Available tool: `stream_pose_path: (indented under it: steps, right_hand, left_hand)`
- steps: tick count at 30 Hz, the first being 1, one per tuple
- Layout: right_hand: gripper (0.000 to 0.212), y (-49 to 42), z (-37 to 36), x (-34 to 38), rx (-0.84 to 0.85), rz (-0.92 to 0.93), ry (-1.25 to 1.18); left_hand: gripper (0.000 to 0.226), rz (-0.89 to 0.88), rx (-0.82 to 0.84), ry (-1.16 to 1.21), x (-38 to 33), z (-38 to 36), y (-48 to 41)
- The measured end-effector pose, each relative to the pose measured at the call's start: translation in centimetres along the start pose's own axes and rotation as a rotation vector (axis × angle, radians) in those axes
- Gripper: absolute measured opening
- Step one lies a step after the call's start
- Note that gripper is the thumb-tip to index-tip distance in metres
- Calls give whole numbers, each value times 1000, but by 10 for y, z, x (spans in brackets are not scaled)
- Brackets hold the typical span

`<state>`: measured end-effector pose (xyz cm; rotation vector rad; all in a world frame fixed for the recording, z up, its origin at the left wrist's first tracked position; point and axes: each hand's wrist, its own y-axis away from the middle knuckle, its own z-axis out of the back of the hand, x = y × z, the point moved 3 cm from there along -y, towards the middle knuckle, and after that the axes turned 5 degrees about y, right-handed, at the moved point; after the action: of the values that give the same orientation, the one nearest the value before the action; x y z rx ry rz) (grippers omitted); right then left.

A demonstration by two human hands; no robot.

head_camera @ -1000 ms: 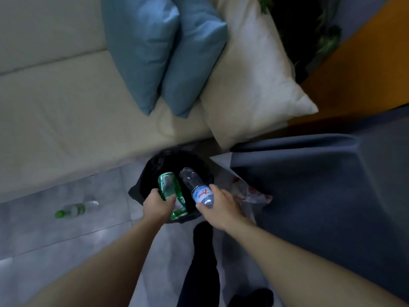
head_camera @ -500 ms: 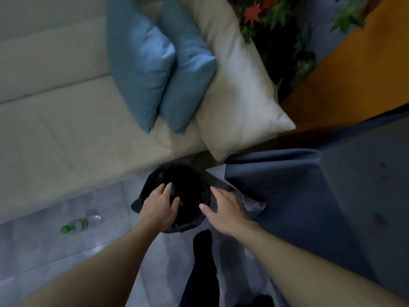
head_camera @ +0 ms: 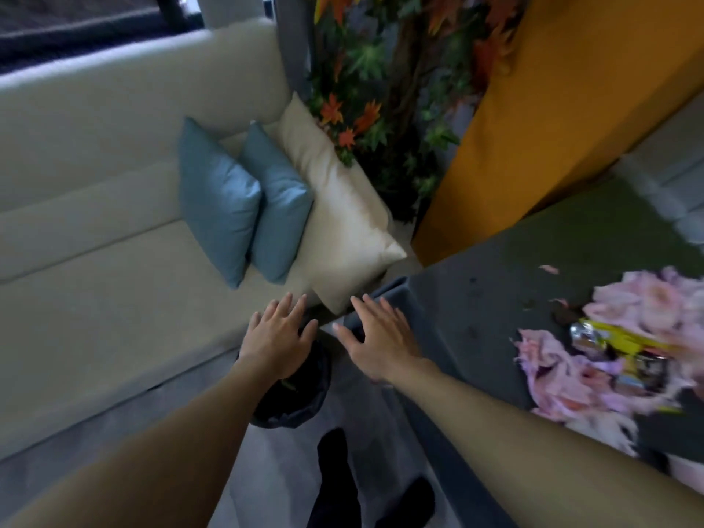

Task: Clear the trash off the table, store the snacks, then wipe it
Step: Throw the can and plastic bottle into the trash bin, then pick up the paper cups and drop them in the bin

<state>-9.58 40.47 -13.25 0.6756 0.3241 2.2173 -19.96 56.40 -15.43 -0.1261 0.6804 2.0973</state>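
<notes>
Your left hand (head_camera: 278, 339) and right hand (head_camera: 379, 342) are both stretched out in front of you, palms down and holding nothing. The fingers (head_camera: 285, 307) of the left are straight and a little spread, and those of the right are fanned wider, with the thumb out to the side. The left hand hovers over the far rim of the bin (head_camera: 301, 398), a round one lined with a black bag. It stands on the floor (head_camera: 236, 390) between the sofa (head_camera: 95, 283) and the left edge of the surface (head_camera: 487, 299). I cannot make out what lies inside the bin, as the bag is dark and your wrist covers part of it. The right hand is over the far left corner of the surface, where the dark grey cloth drapes down; whether it touches the cloth I cannot tell. The trash sits at the right edge of the surface, well apart from both hands. It is a blurred heap of what looks like crumpled pink tissue (head_camera: 564, 375), with a yellow wrapper (head_camera: 628, 339) lying in the middle of it and something silvery at the wrapper's left end. A few small dark crumbs or specks dot the cloth just left of the heap. On the sofa, two blue cushions (head_camera: 219, 200) lean side by side against a cream cushion (head_camera: 343, 226) at its right end. Beyond them stand an artificial plant (head_camera: 365, 89) with orange and green leaves and an orange panel (head_camera: 552, 116). Your leg (head_camera: 335, 474), in black, shows at the bottom, beside the bin.
</notes>
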Motion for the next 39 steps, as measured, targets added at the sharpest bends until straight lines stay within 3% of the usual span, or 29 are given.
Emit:
stream_pose_path:
  steps: [7, 14, 21, 29, 35, 39]
  right_hand:
    - [78, 63, 72, -37, -138, -26, -20]
    - [77, 121, 119, -114, -279, -166, -55]
    - [75, 190, 143, -203, -432, -336, -137]
    - [56, 286, 147, -305, -687, -539, -205]
    - [67, 334, 113, -353, -507, -667, -378]
    - [93, 346, 81, -358, -389, -695, -475]
  left_hand:
    - [63, -129, -75, -11, -98, 39, 32]
    - [61, -315, -129, -35, -205, 48, 44]
    - [65, -434, -53, -71, -311, 18, 51]
    - [57, -684, 78, -79, -420, -45, 87]
    - [57, -747, 166, -58, -485, -84, 89]
    - [59, -758, 211, -100, -521, -104, 77]
